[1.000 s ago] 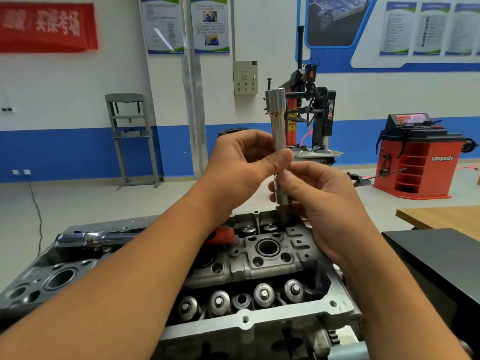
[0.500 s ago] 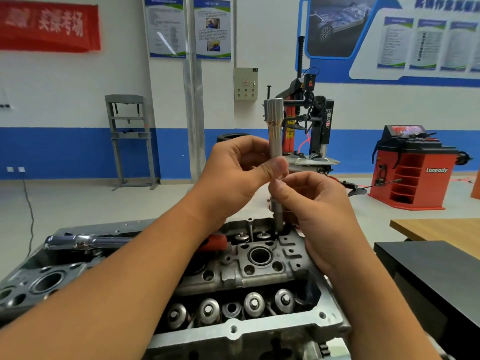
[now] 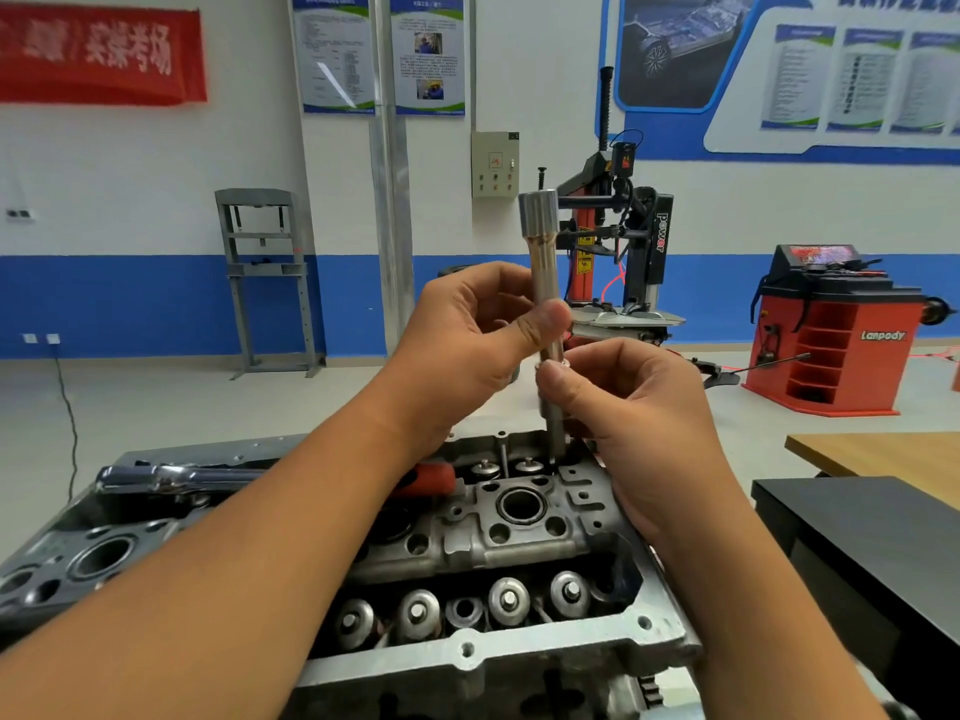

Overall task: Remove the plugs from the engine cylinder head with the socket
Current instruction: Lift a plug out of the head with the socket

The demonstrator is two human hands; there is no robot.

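Long silver steel socket (image 3: 543, 262) stands upright over the grey cast-metal cylinder head's (image 3: 524, 537) far edge, its lower end hidden behind the right hand (image 3: 639, 407). Left hand (image 3: 467, 340) pinches its shaft; right hand pinches lower down. Any plug inside is hidden. Five round valve caps (image 3: 506, 600) show.

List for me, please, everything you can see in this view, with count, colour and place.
Socket: one, silver, long and upright, above the far end of the head.
Engine cylinder head: one, grey metal, front centre.
Ratchet wrench: one, chrome with red grip, lying behind the left forearm.
Press frame: one, grey, at the back wall, left.
Tyre changer: one, black and red, behind the hands.
Wheel balancer: one, red, right rear.
Tables: two, one black, one wooden, right edge.
Left hand: grips the socket's middle.
Right hand: pinches its lower part.
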